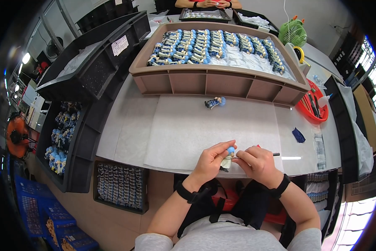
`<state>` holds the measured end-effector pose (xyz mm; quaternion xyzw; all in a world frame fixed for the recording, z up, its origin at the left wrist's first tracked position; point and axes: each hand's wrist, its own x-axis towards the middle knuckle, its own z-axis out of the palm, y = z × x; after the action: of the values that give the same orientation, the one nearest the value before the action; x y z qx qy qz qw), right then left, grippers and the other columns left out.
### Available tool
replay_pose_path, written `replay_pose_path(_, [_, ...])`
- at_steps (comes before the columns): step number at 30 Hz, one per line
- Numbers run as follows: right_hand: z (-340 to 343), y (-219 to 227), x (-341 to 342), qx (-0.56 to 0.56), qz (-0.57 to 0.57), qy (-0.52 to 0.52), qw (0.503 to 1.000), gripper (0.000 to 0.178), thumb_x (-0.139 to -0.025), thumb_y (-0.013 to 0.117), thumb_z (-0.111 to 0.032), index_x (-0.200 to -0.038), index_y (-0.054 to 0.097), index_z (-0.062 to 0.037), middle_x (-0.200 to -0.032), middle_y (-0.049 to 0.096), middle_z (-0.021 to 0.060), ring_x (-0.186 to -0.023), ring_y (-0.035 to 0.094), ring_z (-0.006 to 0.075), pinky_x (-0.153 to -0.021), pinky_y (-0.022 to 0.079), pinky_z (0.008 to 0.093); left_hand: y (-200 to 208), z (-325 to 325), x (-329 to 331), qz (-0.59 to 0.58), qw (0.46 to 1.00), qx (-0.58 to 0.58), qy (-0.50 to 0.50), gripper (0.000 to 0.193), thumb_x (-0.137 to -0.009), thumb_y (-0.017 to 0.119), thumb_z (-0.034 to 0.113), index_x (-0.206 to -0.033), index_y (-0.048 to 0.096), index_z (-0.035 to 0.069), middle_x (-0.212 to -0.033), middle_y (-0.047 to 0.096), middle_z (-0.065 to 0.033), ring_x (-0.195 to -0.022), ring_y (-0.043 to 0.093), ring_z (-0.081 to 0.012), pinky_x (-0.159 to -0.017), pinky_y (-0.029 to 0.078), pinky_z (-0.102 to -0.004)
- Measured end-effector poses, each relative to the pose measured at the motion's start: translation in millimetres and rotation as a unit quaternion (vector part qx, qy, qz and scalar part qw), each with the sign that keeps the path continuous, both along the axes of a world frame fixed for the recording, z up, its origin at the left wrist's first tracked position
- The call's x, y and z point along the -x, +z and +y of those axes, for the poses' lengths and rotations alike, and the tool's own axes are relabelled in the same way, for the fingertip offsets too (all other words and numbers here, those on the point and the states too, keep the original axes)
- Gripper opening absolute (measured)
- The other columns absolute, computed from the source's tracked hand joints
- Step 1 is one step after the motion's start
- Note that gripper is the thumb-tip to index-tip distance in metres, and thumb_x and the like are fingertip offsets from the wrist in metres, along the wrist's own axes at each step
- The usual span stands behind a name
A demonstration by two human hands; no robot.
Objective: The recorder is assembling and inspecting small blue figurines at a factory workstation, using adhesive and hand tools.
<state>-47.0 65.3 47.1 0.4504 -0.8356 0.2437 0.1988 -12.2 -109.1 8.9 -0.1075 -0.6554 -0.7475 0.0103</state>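
Near the table's front edge, my left hand (211, 162) is closed round a small figurine (227, 162) with light blue hair and a pale cream body. My right hand (259, 164) is closed in a pinch beside the figurine, fingertips close against it. From behind the right hand sticks out the black end of a slim pen-like tool (276, 154); its other end is hidden by the fingers. A bit of red shows above the knuckles. Farther back, a second blue-haired figurine (215, 102) lies on its side on the white table sheet (183, 129).
A brown crate (188, 82) with rows of figurines stands behind. Black crates (100, 67) are stacked at left. At right are a red basket (324, 113) of tools, a dark blue packet (298, 135) and a green fan (292, 32). A co-worker's hands (209, 3) show at the back.
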Motion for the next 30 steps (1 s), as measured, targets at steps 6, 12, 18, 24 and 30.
replay_pose_path(6, [2.8,-0.9,1.4,-0.017,0.000,0.005,1.000,0.015,-0.073,0.069,-0.019,-0.081,0.060,-0.0089,-0.057,0.049,0.0030,-0.051,0.052,0.0178,-0.044,0.041,0.0314,0.6,0.7,0.0,0.010,1.000,0.021,0.002,0.031,-0.089,0.043,-0.001,-0.119,0.053,0.000,-0.109,0.060,-0.0103,-0.101,0.056,-0.0166,-0.090,0.042,-0.0263])
replay_pose_path(12, [0.6,-2.3,-0.3,-0.002,-0.012,-0.014,1.000,0.017,-0.073,0.070,-0.018,-0.083,0.060,-0.0080,-0.058,0.049,0.0035,-0.051,0.052,0.0180,-0.044,0.042,0.0311,1.0,0.8,0.2,0.016,0.999,0.034,0.006,0.031,-0.089,0.043,-0.001,-0.119,0.054,0.000,-0.109,0.061,-0.0101,-0.100,0.056,-0.0165,-0.090,0.042,-0.0260])
replay_pose_path(18, [1.6,-2.7,0.9,-0.002,0.001,0.001,1.000,0.017,-0.073,0.070,-0.017,-0.083,0.060,-0.0081,-0.058,0.049,0.0033,-0.051,0.052,0.0180,-0.045,0.042,0.0311,0.3,0.7,0.2,0.002,1.000,0.019,0.006,0.031,-0.090,0.043,-0.001,-0.119,0.053,0.000,-0.109,0.061,-0.0100,-0.100,0.056,-0.0161,-0.090,0.042,-0.0262])
replay_pose_path(24, [1.9,0.6,1.4,-0.023,-0.007,0.001,1.000,0.016,-0.073,0.070,-0.017,-0.082,0.059,-0.0082,-0.058,0.049,0.0032,-0.051,0.052,0.0182,-0.045,0.042,0.0310,-0.8,0.6,0.9,0.010,1.000,0.024,0.004,0.031,-0.090,0.043,-0.001,-0.119,0.053,-0.001,-0.109,0.060,-0.0099,-0.100,0.055,-0.0162,-0.090,0.042,-0.0260])
replay_pose_path(30, [0.3,0.8,-3.6,-0.007,-0.006,-0.033,0.999,0.016,-0.074,0.069,-0.017,-0.082,0.059,-0.0085,-0.059,0.049,0.0034,-0.051,0.052,0.0187,-0.044,0.042,0.0302,-0.3,1.3,1.1,0.012,0.999,0.030,0.008,0.031,-0.090,0.042,-0.001,-0.119,0.053,-0.001,-0.109,0.060,-0.0098,-0.099,0.056,-0.0159,-0.089,0.042,-0.0255])
